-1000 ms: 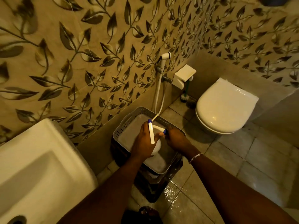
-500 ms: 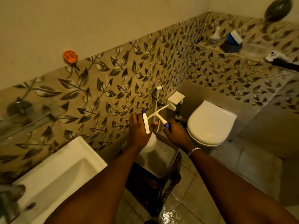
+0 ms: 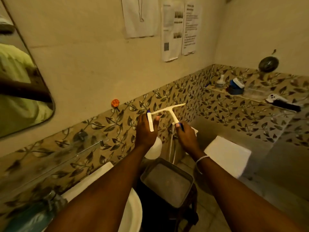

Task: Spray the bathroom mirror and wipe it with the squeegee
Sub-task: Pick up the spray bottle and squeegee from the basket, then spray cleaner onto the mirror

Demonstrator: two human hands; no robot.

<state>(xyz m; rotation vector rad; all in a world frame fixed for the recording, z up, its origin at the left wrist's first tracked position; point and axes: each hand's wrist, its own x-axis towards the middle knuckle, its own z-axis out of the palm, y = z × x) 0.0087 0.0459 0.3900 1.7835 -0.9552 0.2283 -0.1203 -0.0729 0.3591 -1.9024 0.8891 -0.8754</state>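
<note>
My left hand [image 3: 145, 133] grips a white spray bottle [image 3: 155, 149] by its neck; the white trigger with a blue tip lies across my fingers. My right hand [image 3: 186, 136] holds a white T-shaped squeegee [image 3: 168, 110] by its blue-ended handle, with the blade up and pointing toward the tiled wall. Both are raised in front of the leaf-patterned tiles, above the basket. The mirror [image 3: 21, 81] hangs on the wall at the far left, well left of both hands, and only its right part is in view.
A grey basket [image 3: 187, 177] sits on a dark stool below my hands. The white sink [image 3: 100, 174] is at lower left under a glass shelf [image 3: 50, 159], and the toilet [image 3: 229, 156] is at right. A back ledge [image 3: 257, 97] holds bottles and a brush. Papers [image 3: 177, 30] hang on the wall.
Both hands rose from the basket, carrying the spray bottle and squeegee up to tile height. The view tilted upward, which brought the mirror and wall papers into sight.
</note>
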